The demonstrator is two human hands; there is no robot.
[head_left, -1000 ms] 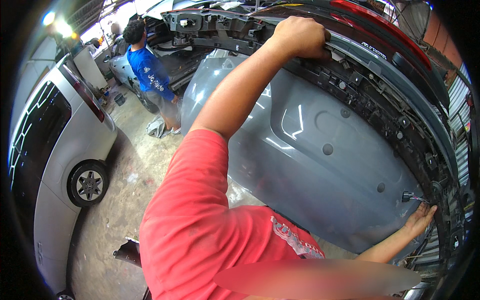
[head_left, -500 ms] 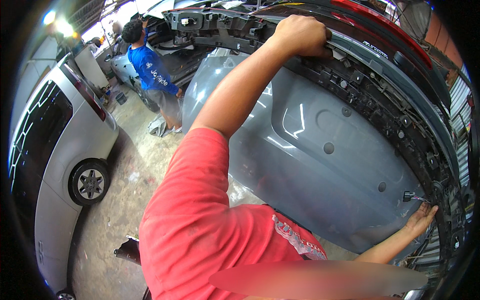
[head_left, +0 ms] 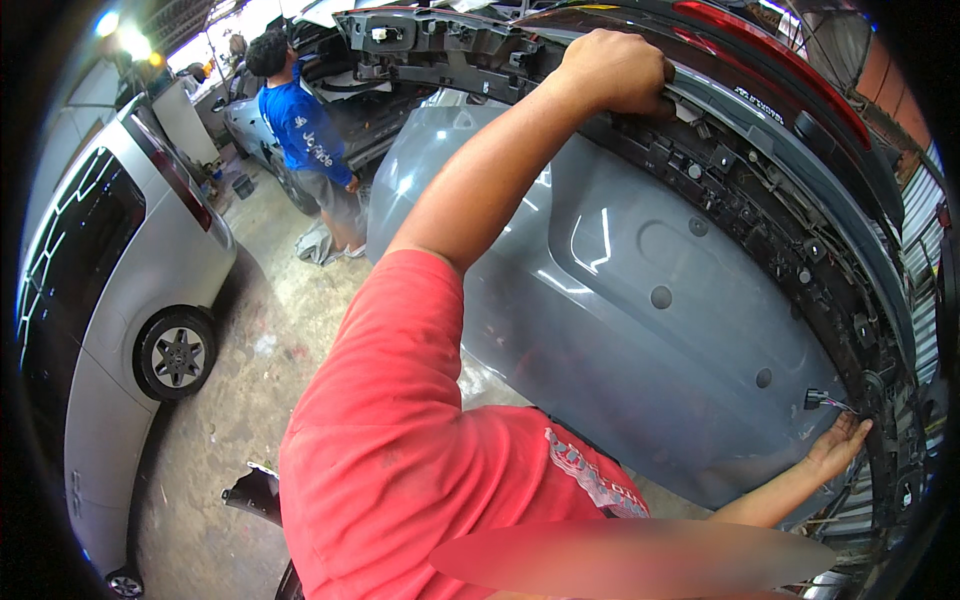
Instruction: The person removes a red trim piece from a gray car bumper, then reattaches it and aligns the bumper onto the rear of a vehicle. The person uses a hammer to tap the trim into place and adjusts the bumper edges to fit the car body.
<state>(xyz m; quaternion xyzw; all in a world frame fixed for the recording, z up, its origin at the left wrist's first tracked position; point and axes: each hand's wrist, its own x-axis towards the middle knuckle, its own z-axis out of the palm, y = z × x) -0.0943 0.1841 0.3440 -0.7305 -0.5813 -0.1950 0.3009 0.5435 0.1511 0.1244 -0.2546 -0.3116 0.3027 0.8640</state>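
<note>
A long curved black car trim strip with clips and fittings (head_left: 775, 245) runs along the upper and right edge of a large glossy grey car body panel (head_left: 600, 345). My left hand (head_left: 622, 72) is closed over the strip's upper edge, knuckles up; its fingertips are hidden behind. At the strip's lower right end, my right hand (head_left: 838, 450) lies palm up with fingers stretched against the strip. A small dark wire connector (head_left: 815, 399) on a short wire hangs just above that hand, over the grey panel. Whether the fingers touch the wire, I cannot tell.
A red light bar (head_left: 770, 55) lies beyond the strip. A silver van (head_left: 150, 290) stands at left. A person in a blue shirt (head_left: 303, 125) stands at the far left by a car with an open engine bay. A black part (head_left: 255, 492) sits low at left.
The view has shifted slightly. Both hands keep their places on the strip. The person in blue has lowered a raised arm.
</note>
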